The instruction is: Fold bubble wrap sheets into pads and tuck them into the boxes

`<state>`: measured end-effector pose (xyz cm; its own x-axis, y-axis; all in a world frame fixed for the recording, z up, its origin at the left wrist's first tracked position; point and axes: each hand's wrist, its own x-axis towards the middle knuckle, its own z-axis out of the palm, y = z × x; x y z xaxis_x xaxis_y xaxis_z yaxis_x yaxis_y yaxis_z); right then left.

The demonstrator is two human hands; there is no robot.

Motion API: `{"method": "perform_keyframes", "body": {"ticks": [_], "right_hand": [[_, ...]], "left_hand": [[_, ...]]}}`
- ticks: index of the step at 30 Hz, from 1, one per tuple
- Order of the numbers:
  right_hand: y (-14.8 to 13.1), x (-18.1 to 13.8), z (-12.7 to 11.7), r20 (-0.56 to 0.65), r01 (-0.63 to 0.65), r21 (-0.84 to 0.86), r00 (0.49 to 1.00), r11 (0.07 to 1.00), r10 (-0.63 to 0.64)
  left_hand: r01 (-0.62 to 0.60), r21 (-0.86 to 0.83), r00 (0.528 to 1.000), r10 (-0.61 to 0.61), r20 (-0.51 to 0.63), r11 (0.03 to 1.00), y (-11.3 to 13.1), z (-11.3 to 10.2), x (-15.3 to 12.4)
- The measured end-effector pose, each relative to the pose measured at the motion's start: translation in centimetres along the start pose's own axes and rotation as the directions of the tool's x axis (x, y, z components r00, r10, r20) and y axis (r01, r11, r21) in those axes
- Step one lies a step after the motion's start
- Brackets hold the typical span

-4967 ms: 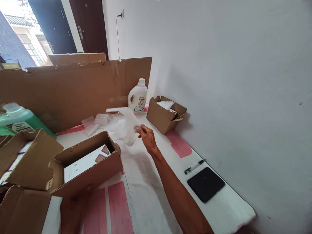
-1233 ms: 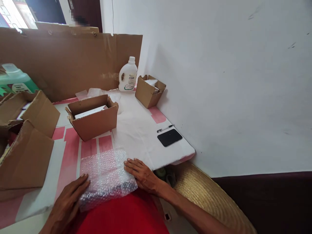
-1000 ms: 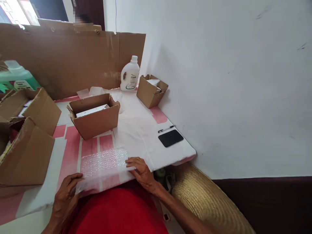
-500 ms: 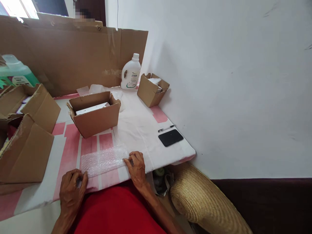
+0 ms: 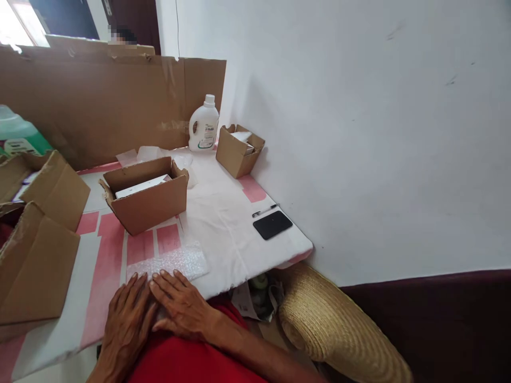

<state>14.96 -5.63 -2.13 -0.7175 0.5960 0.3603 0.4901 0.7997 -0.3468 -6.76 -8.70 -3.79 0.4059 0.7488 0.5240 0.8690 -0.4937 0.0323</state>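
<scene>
Low in the frame, left of centre, both hands lie flat on the near edge of the table (image 5: pixel 223 234), palms down and side by side. The left hand (image 5: pixel 128 319) has its fingers spread and pointing up the frame, fingertips on the near edge of the bubble wrap (image 5: pixel 170 261). The right hand (image 5: pixel 181 306) comes in from the lower right, laid at a slant so its fingers cross toward the left hand and touch it; its fingertips also press the wrap's near edge. Neither hand grips anything: both are open and pressing down. The bubble wrap is a narrow strip lying across the pink and white table top, just above the hands. A red garment (image 5: pixel 187 361) fills the bottom edge beneath the wrists.

Above the wrap, in the middle left, stands an open cardboard box (image 5: pixel 147 205) with a white flat item (image 5: pixel 139 186) inside. At the left edge are bigger open boxes (image 5: pixel 35 255), and a green bottle (image 5: pixel 16 138) shows behind them. A tall cardboard sheet (image 5: pixel 107 101) runs along the back of the table. In front of it, near the upper centre, stands a white jug (image 5: pixel 203 130), and just right of it a small open box (image 5: pixel 237 151). Loose clear wrapping (image 5: pixel 151 155) lies behind the middle box. Toward the right table edge lie a black pad (image 5: pixel 272 224) and a pen (image 5: pixel 263 210) just above it. Below the table at lower right sits a straw hat (image 5: pixel 339 330). Nothing stands between the hands and the wrap.
</scene>
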Motion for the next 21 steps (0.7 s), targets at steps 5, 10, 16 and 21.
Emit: {"method": "perform_keyframes", "body": {"ticks": [5,10,16,21], "right_hand": [[3.9,-2.7,-0.6,0.113,-0.174,-0.071,0.977,0.982,0.182],[7.3,-5.2,-1.8,0.068,-0.297,-0.154,0.948,0.942,0.31],[11.2,-2.7,-3.5,0.101,-0.267,-0.184,0.952,0.946,0.289],[11.5,-1.2,-5.4,0.043,-0.279,-0.223,0.955,0.934,0.295]], "left_hand": [[0.001,0.007,0.998,-0.001,0.069,1.0,-1.8,0.8,-0.8],[0.033,-0.001,0.994,-0.033,0.104,0.999,-0.9,-0.5,0.4],[-0.021,-0.062,0.99,0.03,0.141,0.998,1.6,-0.8,1.4],[-0.069,-0.081,0.984,0.081,0.156,0.994,2.7,-0.4,1.8]]}}
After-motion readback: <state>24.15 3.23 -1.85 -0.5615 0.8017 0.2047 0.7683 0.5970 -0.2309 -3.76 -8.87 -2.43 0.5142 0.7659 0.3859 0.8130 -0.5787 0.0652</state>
